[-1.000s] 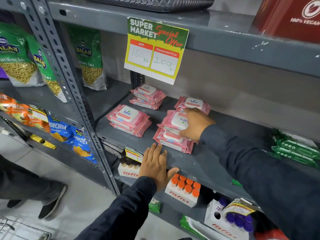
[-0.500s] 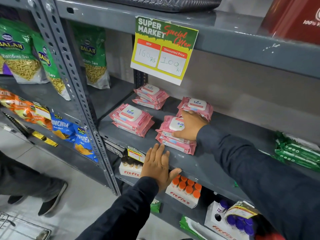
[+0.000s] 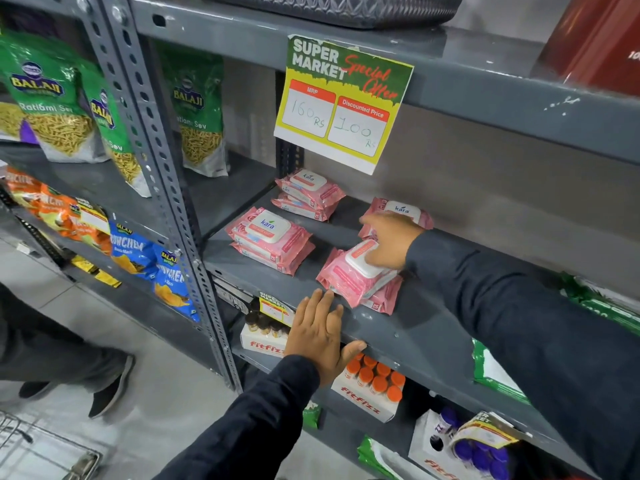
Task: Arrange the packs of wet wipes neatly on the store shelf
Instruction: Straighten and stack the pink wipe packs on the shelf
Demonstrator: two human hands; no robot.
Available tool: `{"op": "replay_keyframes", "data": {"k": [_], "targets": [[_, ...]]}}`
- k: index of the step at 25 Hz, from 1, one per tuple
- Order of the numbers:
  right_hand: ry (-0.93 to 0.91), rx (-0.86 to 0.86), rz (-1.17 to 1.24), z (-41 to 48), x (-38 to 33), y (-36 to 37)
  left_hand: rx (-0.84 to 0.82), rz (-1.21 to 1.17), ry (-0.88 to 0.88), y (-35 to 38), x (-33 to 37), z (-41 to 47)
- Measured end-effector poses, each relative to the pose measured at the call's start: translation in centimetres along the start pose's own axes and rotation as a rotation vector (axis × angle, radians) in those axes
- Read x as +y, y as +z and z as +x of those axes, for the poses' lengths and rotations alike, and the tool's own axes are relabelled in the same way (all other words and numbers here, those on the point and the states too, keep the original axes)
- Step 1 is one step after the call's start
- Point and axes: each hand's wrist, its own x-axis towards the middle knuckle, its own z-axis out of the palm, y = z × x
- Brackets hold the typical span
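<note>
Grey metal shelf [image 3: 408, 327]: carrying four groups of pink wet-wipe packs, all lying flat.
Right hand [image 3: 389, 242]: reaching in over the shelf, fingers curled down and gripping the top pack [image 3: 356, 271] of the near-right stack by its white flip lid.
Top pack: sitting under the right hand, tilting and turned askew on the pack below [image 3: 382, 299], whose pink edge is showing out from under it toward the shelf front.
Far-right pack [image 3: 401, 211]: lying just beyond the right hand's fingertips, partly hidden by them; white "kara" lid facing up.
Near-left stack [image 3: 272, 239]: lying off to the left of the right hand, apart from it; two packs, edges roughly lining up.
Far-left stack [image 3: 308, 194]: sitting beyond the near-left stack, toward the back wall, below the price card.
Left hand [image 3: 320, 336]: pressing flat on the shelf's front lip, fingers spread and pointing at the held stack, thumb hooking under the edge; holding nothing.
Price card [image 3: 343, 102]: hanging from the shelf above, up and left of the right hand; reading "Special Offer".
Orange-capped bottles [image 3: 375, 379]: standing in a white box on the shelf below, just under the left hand's thumb.
Green snack bags [image 3: 55, 98]: standing in the neighbouring bay, well left of both hands.
</note>
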Motion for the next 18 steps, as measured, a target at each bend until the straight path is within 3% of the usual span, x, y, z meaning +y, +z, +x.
{"op": "replay_keyframes", "data": {"k": [3, 6, 10, 14, 18], "targets": [[0.339, 0.017, 0.033, -0.3, -1.3, 0.6, 0.011, -0.006, 0.005, 0.1, 0.0, -0.1], [0.382, -0.013, -0.076, -0.4, -1.9, 2.4, 0.016, -0.013, 0.004, 0.1, 0.0, 0.0], [0.204, -0.083, -0.153, 0.4, -1.5, 2.8, 0.011, -0.010, -0.005, 0.1, 0.0, -0.1], [-0.173, -0.168, -0.128, 0.1, -0.5, 2.1, 0.004, -0.003, 0.007, 0.0, 0.0, -0.1], [-0.234, -0.246, -0.178, -0.8, 1.2, 1.2, -0.013, 0.027, 0.003, 0.0, 0.0, 0.0]]}}
